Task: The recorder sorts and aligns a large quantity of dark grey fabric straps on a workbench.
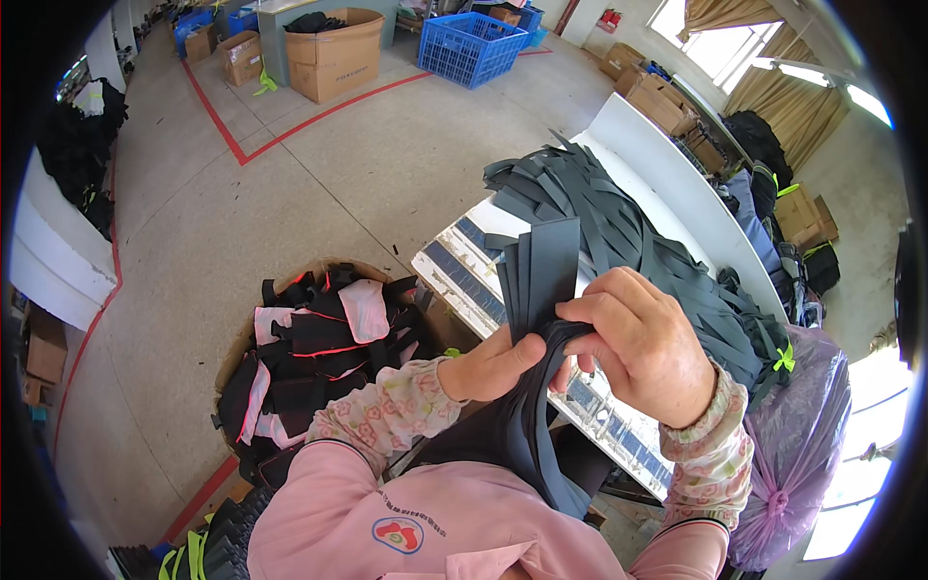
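Observation:
My left hand [495, 369] is closed round a bundle of flat dark grey strips [553, 259], its thumb laid across them. The upper ends fan out above my hands, and the long lower ends hang down across my lap. My right hand [646, 340] pinches the same bundle from the right, with fingers bent at the fold next to my left thumb. Just beyond my hands, a large heap of similar strips [628, 215] lies along the worktable [462, 259]. Whether the strips are fabric or another material I cannot tell.
A round-edged carton [237, 353] full of black and pink bags stands left of the table. A white panel [677, 208] borders the table's far side. A purple plastic sack [793, 435] is at the right. A blue crate [471, 50] and a cardboard box [333, 60] stand farther off.

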Motion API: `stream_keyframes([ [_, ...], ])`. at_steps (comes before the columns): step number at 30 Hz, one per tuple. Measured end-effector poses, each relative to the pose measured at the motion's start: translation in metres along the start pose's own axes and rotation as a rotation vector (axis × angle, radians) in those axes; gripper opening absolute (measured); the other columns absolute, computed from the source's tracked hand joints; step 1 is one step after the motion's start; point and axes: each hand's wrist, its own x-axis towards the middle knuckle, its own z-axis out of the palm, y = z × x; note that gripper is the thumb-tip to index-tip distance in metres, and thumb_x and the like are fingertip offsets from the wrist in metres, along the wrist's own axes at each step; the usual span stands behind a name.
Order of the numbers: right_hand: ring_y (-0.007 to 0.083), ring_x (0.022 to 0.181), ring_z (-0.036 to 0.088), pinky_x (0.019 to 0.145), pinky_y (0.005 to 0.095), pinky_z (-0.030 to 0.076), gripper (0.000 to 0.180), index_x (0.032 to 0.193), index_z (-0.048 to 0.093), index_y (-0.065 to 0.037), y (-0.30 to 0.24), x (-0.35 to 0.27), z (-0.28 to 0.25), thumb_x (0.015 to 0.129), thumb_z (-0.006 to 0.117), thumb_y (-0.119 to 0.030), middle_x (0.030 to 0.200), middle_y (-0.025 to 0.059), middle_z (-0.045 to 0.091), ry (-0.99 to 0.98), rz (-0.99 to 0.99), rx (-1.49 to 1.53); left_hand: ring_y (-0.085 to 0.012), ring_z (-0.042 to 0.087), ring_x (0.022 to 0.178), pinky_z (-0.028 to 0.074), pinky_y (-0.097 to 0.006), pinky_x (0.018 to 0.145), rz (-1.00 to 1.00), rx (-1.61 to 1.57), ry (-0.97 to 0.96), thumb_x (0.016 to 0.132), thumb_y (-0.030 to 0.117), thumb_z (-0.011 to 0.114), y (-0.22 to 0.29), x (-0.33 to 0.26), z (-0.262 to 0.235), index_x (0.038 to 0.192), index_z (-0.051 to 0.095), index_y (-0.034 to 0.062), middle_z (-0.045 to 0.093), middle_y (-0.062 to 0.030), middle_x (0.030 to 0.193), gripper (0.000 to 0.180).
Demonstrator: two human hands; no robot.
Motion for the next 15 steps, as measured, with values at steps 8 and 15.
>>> stream_keyframes([
  [8,0.0354,0.089,0.059,0.079,0.0402,0.052,0.040,0.099,0.059,-0.002,0.001,0.003,0.007,0.063,0.077,-0.001,0.095,0.0133,0.056,0.048,-0.012,-0.020,-0.0156,0.063,0.087,0.050,-0.028,0.078,-0.051,-0.131,0.150,0.089,0.082,0.033,0.001,0.003,0.002,0.123,0.052,0.0021,0.062,-0.0101,0.106,0.089],
  [15,0.0339,0.083,0.061,0.070,0.0407,0.052,0.058,0.123,0.058,0.002,-0.006,0.007,-0.033,0.067,0.072,0.007,0.092,0.0145,0.056,0.086,0.125,0.077,-0.0101,0.060,0.089,0.049,-0.024,0.075,-0.030,-0.041,0.050,0.093,0.079,0.031,0.006,0.006,0.014,0.128,0.055,0.0003,0.062,-0.0072,0.115,0.089],
])
